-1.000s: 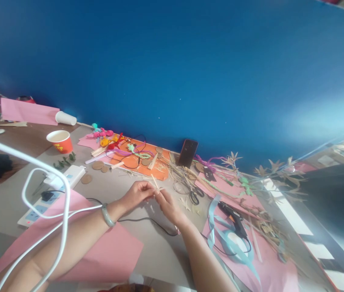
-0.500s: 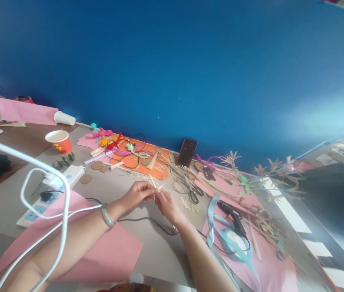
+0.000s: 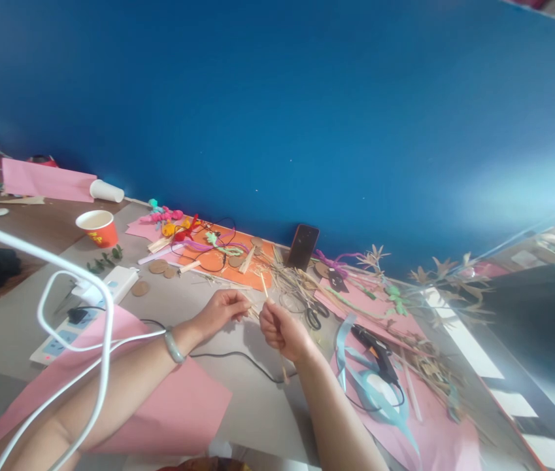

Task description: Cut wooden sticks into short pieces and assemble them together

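Note:
My right hand (image 3: 282, 330) is closed around a thin pale straw stalk (image 3: 264, 285). Its upper end points up past the thumb, and a lower end shows beneath the fist. To its left, my left hand (image 3: 223, 311), with a pale green bangle (image 3: 174, 347) on the wrist, pinches a small pale strip (image 3: 253, 313) at its fingertips. The strip is thin and partly hidden by the fingers. Both hands hover close together over the grey table (image 3: 242, 402). A loose pile of dry straw (image 3: 282, 281) lies just beyond them.
Scissors (image 3: 314, 315) and a glue gun (image 3: 378, 350) with blue ribbon (image 3: 343, 347) lie to the right. A phone (image 3: 302, 246) leans against the blue wall (image 3: 277, 131). On the left are a paper cup (image 3: 98, 230), a power strip (image 3: 120, 284) and a white cable (image 3: 106, 366) crossing the foreground.
My hands have moved apart from touching. My right hand has shifted slightly right with the stalk, which now stands more upright; my left hand has stayed nearly in place.

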`<state>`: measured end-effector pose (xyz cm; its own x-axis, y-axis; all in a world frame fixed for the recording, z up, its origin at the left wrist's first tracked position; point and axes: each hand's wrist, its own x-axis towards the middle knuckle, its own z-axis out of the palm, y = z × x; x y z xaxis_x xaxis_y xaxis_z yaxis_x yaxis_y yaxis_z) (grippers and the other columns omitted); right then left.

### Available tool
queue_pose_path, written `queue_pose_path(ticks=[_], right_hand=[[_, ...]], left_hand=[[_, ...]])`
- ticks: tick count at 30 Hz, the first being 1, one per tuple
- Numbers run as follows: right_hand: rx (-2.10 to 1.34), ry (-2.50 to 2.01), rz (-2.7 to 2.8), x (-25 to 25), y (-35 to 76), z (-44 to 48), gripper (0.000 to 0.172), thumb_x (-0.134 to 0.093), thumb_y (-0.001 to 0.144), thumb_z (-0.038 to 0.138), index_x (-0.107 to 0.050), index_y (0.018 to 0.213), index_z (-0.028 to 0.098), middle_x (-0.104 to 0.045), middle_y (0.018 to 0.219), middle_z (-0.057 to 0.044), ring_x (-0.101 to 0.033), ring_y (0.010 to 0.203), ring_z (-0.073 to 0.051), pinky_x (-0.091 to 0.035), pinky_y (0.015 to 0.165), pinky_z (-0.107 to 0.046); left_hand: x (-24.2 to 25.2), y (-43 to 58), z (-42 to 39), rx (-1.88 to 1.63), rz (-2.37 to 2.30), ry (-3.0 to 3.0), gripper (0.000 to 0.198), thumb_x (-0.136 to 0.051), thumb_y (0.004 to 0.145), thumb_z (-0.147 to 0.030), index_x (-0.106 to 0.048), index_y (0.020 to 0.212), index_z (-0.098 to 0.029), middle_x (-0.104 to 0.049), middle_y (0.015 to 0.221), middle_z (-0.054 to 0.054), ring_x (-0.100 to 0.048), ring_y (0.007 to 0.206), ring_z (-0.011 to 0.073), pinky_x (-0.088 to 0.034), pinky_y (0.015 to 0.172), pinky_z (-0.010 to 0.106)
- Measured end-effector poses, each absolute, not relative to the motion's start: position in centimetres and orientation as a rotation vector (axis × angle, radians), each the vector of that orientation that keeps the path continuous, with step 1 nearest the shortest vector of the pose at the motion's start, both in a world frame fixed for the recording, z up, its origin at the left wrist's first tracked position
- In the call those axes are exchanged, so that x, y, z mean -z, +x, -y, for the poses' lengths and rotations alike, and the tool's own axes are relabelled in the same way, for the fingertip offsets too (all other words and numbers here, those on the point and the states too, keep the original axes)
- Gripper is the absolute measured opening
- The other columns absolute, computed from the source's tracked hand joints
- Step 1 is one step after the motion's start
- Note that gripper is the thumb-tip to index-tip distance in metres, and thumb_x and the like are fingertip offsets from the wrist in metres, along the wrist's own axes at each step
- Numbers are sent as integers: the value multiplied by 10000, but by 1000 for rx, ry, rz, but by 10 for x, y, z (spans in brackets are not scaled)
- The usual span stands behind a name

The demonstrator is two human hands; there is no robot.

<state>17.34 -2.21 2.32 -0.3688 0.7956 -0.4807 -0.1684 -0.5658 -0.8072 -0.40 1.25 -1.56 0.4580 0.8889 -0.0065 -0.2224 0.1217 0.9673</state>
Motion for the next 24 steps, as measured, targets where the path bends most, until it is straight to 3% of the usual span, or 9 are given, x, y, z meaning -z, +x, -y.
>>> queue_pose_path(ticks=[5,8,12,17,24], right_hand=[[-1806,-1224,887,-22,180,19,386,-494,792,547,-336,683,213,-296,514,106,-104,386,-34,-62,365,-167],[-1651,-1285,999,-16,171,23,258,-540,776,441,-413,804,218,-393,559,95,-231,390,-37,-151,372,-157],[-1449,-1364,1226,-9,157,29,194,-495,803,397,-451,852,215,-406,536,90,-337,397,-65,-259,384,-180],[-1270,-1471,1452,-4,152,27,269,-453,849,446,-503,742,205,-455,539,50,-363,411,-80,-272,400,-210],[-1117,-1490,1492,6,151,23,419,-434,858,540,-459,606,206,-458,522,21,-402,492,-111,-318,476,-228]], left_hand=[[16,-4,-13,-949,-742,1153,261,-639,752,-362,-584,666,-122,-568,584,7,-469,517,82,-370,520,217],[17,-3,-12,-954,-757,1172,268,-625,761,-372,-583,671,-123,-564,584,5,-469,519,80,-374,526,213],[21,-2,-12,-948,-769,1194,276,-623,757,-389,-575,675,-129,-569,595,-1,-468,516,77,-378,516,208],[30,-1,-15,-929,-839,1208,309,-631,742,-425,-568,675,-130,-556,567,-7,-475,500,83,-363,482,202],[31,1,-14,-919,-763,1228,311,-644,735,-412,-559,628,-133,-539,551,-12,-458,505,83,-359,509,211]])
